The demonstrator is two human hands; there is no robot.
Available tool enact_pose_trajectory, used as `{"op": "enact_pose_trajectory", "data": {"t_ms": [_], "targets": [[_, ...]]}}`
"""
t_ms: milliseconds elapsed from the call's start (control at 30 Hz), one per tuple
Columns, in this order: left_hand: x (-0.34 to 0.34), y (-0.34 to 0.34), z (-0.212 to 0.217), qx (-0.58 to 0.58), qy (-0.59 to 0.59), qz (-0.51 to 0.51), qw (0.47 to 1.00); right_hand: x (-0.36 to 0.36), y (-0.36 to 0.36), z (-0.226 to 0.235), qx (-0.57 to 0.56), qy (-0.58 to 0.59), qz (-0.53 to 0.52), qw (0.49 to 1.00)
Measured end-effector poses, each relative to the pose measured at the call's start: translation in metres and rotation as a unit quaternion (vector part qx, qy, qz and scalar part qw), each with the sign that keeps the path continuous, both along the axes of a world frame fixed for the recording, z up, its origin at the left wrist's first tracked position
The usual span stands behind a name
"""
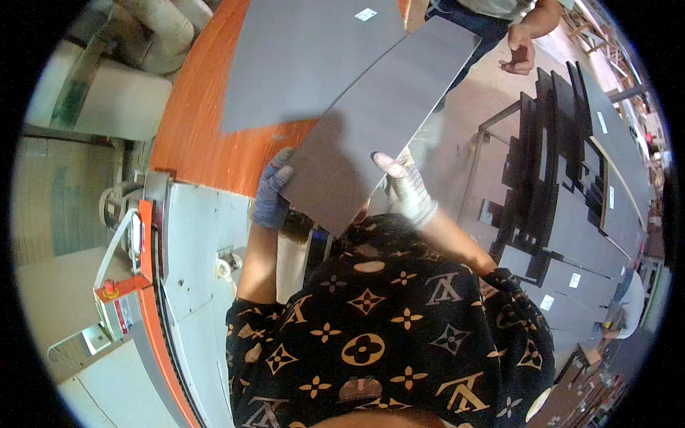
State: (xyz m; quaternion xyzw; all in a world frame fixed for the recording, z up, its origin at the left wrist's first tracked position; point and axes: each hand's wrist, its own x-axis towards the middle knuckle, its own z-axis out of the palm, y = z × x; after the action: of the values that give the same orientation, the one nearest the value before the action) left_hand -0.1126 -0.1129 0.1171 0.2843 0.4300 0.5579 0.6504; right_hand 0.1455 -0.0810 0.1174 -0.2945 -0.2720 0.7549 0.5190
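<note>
Between my two gloved hands is a long grey-brown board, tilted away from me toward the upper right. My left hand, in a blue-grey glove, grips its near left corner with the thumb on top. On the right edge, my right hand in a whitish glove holds on, thumb on the face and fingers hidden beneath. The far end of the board reaches close to another person. Behind its left edge lies a wider grey panel with a small white label, resting on the reddish-brown wooden tabletop.
A person's hand hangs at the upper right. Stacks of dark boards stand on the right by a metal frame. At left is a grey machine with an orange edge and a red button. Another person is at far right.
</note>
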Motion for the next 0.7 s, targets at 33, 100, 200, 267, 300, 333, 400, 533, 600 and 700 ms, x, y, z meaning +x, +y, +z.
{"op": "enact_pose_trajectory", "data": {"t_ms": [33, 100, 200, 267, 300, 333, 400, 533, 600, 700], "targets": [[-0.011, -0.015, -0.002, -0.013, 0.045, 0.019, 0.999, -0.006, -0.007, -0.014, -0.023, -0.011, 0.034, 0.999], [-0.04, -0.034, -0.002, -0.008, 0.125, 0.037, 0.991, -0.011, -0.021, -0.002, -0.065, -0.001, 0.068, 0.996], [-0.083, -0.07, -0.016, 0.008, 0.111, 0.084, 0.99, -0.02, -0.022, 0.024, -0.138, 0.024, 0.046, 0.989], [-0.105, -0.081, -0.014, 0.016, 0.115, 0.07, 0.991, -0.004, 0.005, 0.0, -0.142, 0.039, 0.016, 0.989], [-0.118, -0.077, -0.016, 0.024, 0.127, 0.056, 0.99, 0.003, 0.019, 0.001, -0.138, 0.047, -0.008, 0.989], [-0.13, -0.071, -0.018, 0.034, 0.139, 0.038, 0.989, 0.004, 0.018, 0.001, -0.106, 0.023, -0.018, 0.994], [-0.144, -0.056, -0.032, 0.057, 0.133, 0.027, 0.989, 0.009, 0.013, 0.022, -0.034, -0.057, -0.047, 0.997], [-0.121, -0.017, -0.034, 0.139, 0.047, -0.044, 0.988, 0.035, -0.018, 0.039, 0.049, -0.159, -0.118, 0.979], [-0.065, -0.007, 0.015, 0.126, -0.098, -0.11, 0.981, 0.052, -0.04, 0.072, 0.086, -0.186, -0.176, 0.963], [-0.012, 0.035, 0.007, 0.048, -0.101, -0.183, 0.977, 0.088, -0.069, 0.086, 0.086, -0.189, -0.242, 0.948]]}}
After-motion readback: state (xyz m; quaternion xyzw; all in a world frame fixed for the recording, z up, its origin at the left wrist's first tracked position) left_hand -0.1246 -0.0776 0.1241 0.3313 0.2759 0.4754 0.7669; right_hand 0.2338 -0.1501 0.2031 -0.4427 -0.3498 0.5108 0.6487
